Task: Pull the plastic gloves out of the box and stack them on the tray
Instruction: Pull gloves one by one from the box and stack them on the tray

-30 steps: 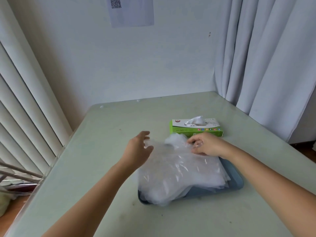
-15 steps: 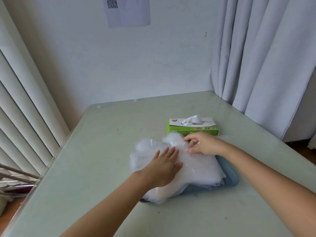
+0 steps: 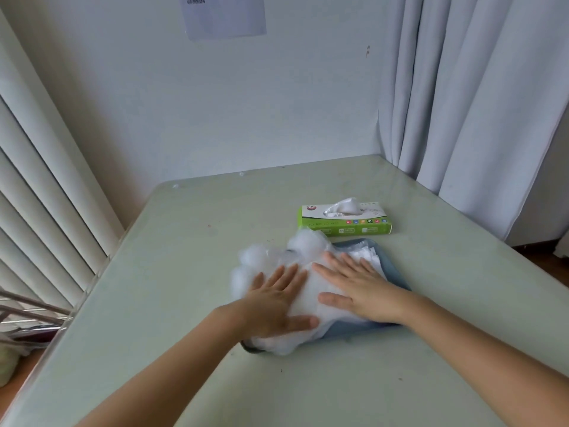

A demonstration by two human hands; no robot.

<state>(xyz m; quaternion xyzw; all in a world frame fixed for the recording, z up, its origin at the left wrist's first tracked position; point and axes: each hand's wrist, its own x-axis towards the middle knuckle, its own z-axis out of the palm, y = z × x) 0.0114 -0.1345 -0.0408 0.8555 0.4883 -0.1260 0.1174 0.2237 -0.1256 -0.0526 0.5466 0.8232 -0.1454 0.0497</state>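
L fingers (image 3: 288, 277) straight, slightly spread, lying flat on the glove stack (image 3: 309, 292); thumb out to the side along the stack's near edge. R fingers (image 3: 349, 265) likewise straight and spread, flat on the same stack, thumb pointing toward the L hand. Neither hand curls round or pinches anything. L hand (image 3: 274, 306) palm-down on the stack's left half, R hand (image 3: 361, 289) palm-down on the right half, the two side by side w/ a strip of white film showing between them. Both forearms bare, coming in from the bottom edge of view. Stack = clear/white plastic gloves, piled on the blue tray (image 3: 394, 269); film puffs up at the far-left corner and overhangs the tray's left and near edges. Tray sits on the pale green surface (image 3: 184, 272), right of centre. Green-and-white box (image 3: 345, 224) just beyond the tray's far edge, lying flat, w/ one glove (image 3: 343, 206) sticking up out of its top slot; can't tell whether box and tray touch. Further out: vertical blinds (image 3: 37, 195) at left, white curtain (image 3: 477, 103) at right, paper sheet (image 3: 223, 13) on the back wall.
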